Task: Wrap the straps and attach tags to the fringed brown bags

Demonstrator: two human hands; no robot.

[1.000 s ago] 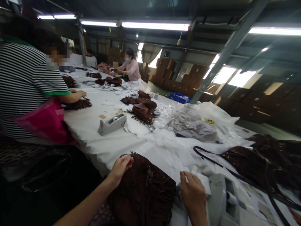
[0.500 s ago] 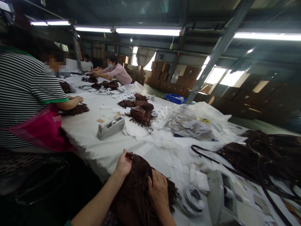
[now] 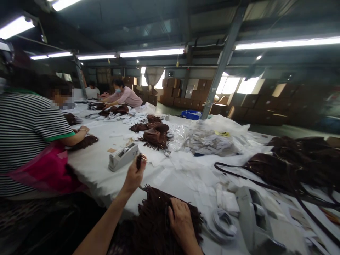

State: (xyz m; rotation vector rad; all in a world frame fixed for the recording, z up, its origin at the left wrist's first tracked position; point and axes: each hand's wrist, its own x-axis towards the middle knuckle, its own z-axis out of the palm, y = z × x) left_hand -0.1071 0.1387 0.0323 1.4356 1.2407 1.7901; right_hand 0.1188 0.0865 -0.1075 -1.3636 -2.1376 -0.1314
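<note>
L hand (image 3: 135,175) up, R hand (image 3: 182,219) down

Dark-brown, soft, fringed bag w/ small metal studs (image 3: 154,216) sits at near edge of white-covered table (image 3: 106,180), prob. so both hands reach it. L hand's closed on a small dark strap-like piece w/ shiny metal fitting (image 3: 139,161), raised clear of bag, maybe to keep it off the fringe; can't tell if attached. R hand lies across bag, fingers together, slightly bent, likely steadying it; can't tell if it grips anything. Grey wedge-shaped tape dispenser (image 3: 245,210) & pale coiled roll (image 3: 225,228) stand to bag's right, presumably for easy reach.
</note>
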